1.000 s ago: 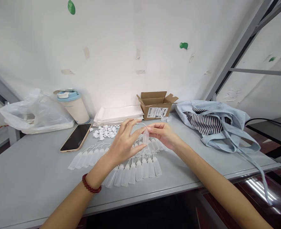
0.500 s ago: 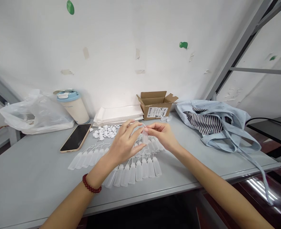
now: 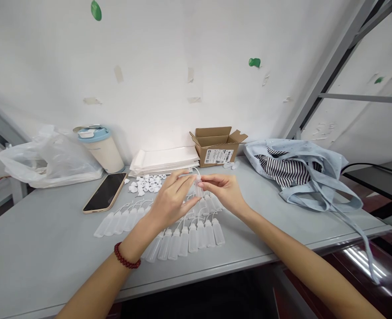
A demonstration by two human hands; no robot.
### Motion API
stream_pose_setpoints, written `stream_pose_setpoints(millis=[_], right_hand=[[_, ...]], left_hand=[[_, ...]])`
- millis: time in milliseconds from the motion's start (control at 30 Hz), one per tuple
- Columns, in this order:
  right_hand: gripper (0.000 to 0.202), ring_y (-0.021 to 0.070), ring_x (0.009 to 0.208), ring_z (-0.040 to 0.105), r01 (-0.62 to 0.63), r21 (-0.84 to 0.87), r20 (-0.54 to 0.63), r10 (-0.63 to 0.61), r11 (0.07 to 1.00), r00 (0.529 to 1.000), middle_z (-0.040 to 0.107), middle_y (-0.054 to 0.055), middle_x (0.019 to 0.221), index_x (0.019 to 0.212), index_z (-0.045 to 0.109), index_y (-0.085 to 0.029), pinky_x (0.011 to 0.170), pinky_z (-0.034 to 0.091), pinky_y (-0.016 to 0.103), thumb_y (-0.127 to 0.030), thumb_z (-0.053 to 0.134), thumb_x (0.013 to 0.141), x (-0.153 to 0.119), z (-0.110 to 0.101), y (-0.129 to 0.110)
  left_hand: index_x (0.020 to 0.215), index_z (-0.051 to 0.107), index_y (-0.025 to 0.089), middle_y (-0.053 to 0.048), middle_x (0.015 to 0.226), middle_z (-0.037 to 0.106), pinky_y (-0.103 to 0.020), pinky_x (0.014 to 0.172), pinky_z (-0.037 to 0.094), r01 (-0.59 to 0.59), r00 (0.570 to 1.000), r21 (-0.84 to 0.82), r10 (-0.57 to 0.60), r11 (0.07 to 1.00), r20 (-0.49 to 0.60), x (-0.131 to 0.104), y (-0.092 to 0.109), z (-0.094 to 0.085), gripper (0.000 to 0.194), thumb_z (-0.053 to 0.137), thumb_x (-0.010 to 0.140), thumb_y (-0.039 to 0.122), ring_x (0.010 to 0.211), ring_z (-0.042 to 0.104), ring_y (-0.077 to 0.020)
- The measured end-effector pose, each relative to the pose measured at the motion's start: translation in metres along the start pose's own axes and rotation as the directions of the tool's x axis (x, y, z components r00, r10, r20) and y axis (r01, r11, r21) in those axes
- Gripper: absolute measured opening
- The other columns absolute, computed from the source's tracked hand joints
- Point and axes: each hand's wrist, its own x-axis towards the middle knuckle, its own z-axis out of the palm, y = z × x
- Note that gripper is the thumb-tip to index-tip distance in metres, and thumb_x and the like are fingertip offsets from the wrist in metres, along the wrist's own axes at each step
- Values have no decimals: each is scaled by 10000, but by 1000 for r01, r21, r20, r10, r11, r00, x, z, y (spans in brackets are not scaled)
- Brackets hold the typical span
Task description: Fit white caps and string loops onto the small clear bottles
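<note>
My left hand (image 3: pixel 171 201) and my right hand (image 3: pixel 224 190) meet above the grey table (image 3: pixel 49 248), both pinching one small clear plastic bottle (image 3: pixel 199 189) held upright between the fingertips. A thin white strap loops from its top. Under the hands lie rows of the same small clear bottles (image 3: pixel 196 232), side by side, with another row (image 3: pixel 119 220) further left. A heap of little white caps (image 3: pixel 147 184) sits just beyond my left hand.
A phone (image 3: pixel 105 191) lies face up at the left, behind it a cup with a blue lid (image 3: pixel 100 148) and a clear plastic bag (image 3: pixel 46 157). White flat packets (image 3: pixel 164 158) and an open cardboard box (image 3: pixel 217 145) stand by the wall. A blue cloth bag (image 3: pixel 302 175) lies at the right.
Both hands with the bottle have shifted slightly left and away from me. The bottle stays pinched between them.
</note>
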Motion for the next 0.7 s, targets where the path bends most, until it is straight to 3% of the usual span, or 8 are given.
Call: stream_pose_setpoints(millis=[133, 300, 567, 700], right_hand=[[179, 148, 644, 633, -87, 83, 31, 85, 993, 996, 717, 8, 706, 739, 737, -203, 655, 527, 324, -276, 812, 593, 4, -2, 1], [185, 118, 624, 602, -89, 150, 104, 74, 985, 992, 693, -2, 722, 757, 699, -201, 623, 503, 285, -273, 804, 622, 7, -6, 2], [256, 172, 742, 672, -171, 255, 321, 84, 952, 943, 701, 18, 798, 924, 643, -215, 720, 514, 335, -357, 731, 731, 7, -10, 2], [254, 159, 717, 663, -172, 253, 285, 97, 952, 954, 699, 19, 790, 905, 638, -202, 688, 515, 312, -336, 743, 716, 7, -9, 3]], left_hand=[[1236, 501, 134, -128, 1068, 662, -472, 883, 509, 13, 1000, -40, -13, 999, -8, 1, 1, 1, 458, 655, 811, 204, 1118, 510, -299], [1229, 524, 156, -108, 1062, 672, -453, 885, 514, 50, 995, -164, -63, 985, -75, 4, 5, 0, 461, 678, 796, 193, 1109, 521, -272], [1258, 512, 171, -112, 1133, 648, -476, 910, 500, 110, 992, -235, -120, 966, -27, 4, 6, -2, 465, 652, 815, 189, 1167, 481, -279], [1253, 509, 169, -118, 1152, 635, -485, 927, 487, 109, 993, -201, -114, 974, -13, 2, 3, 0, 446, 637, 828, 209, 1184, 459, -283]])
